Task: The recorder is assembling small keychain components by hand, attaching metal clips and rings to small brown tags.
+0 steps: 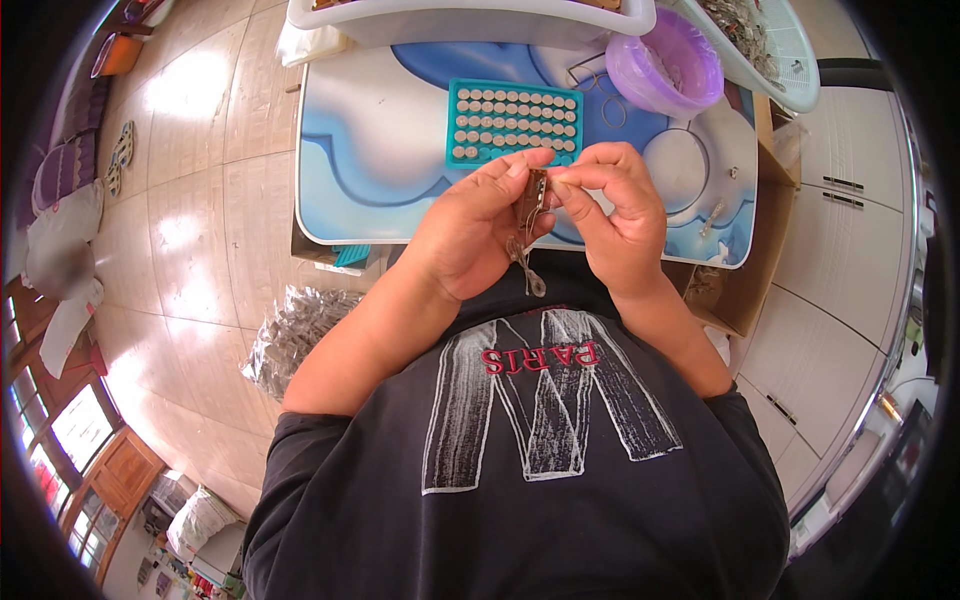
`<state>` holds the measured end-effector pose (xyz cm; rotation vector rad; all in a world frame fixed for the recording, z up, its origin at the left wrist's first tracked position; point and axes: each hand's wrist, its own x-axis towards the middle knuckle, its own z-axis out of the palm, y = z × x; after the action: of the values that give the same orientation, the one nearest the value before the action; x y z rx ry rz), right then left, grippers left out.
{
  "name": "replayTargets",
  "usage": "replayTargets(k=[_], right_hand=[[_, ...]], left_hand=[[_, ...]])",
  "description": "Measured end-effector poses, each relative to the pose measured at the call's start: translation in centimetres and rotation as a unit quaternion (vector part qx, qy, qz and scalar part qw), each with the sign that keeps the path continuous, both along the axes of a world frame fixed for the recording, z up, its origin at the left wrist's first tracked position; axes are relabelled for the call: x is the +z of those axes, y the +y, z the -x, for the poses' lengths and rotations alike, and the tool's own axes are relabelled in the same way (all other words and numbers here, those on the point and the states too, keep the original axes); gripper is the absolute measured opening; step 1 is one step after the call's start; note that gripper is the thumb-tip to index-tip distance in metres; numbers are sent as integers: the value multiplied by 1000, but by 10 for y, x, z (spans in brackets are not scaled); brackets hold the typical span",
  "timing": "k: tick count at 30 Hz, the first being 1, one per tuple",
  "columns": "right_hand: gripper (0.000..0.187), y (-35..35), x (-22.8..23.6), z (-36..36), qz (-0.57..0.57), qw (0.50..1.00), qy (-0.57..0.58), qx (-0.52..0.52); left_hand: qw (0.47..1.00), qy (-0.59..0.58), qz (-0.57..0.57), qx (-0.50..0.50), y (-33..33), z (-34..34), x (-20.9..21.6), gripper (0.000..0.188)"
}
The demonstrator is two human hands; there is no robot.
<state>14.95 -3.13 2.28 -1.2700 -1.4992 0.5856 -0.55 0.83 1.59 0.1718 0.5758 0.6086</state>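
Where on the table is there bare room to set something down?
The widest bare patch on the table runs from its left edge to the teal tray. A smaller one lies right of the right hand, below the purple basin, left of some small bits. The white bin and basin crowd the back; the left hand, the tray's front.

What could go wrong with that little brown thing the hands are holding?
The small brown piece might slip: the left hand seems to hold it just with its fingers. The dangling see-through piece hanging below might snag on the table's edge or the black shirt. And if a hand bumped the teal tray, its little round discs might get knocked out of their rows.
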Motion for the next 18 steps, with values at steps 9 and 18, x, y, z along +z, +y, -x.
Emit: replayTargets(k=[9, 18], right_hand=[[13, 3, -1, 3, -31, 997, -56, -34], [13, 9, 3, -5, -74, 970, -228, -35]], left_hand=[[997, -67, -30, -16, -3, 1, -7, 39], [996, 32, -84, -16, -4, 0, 2, 41]])
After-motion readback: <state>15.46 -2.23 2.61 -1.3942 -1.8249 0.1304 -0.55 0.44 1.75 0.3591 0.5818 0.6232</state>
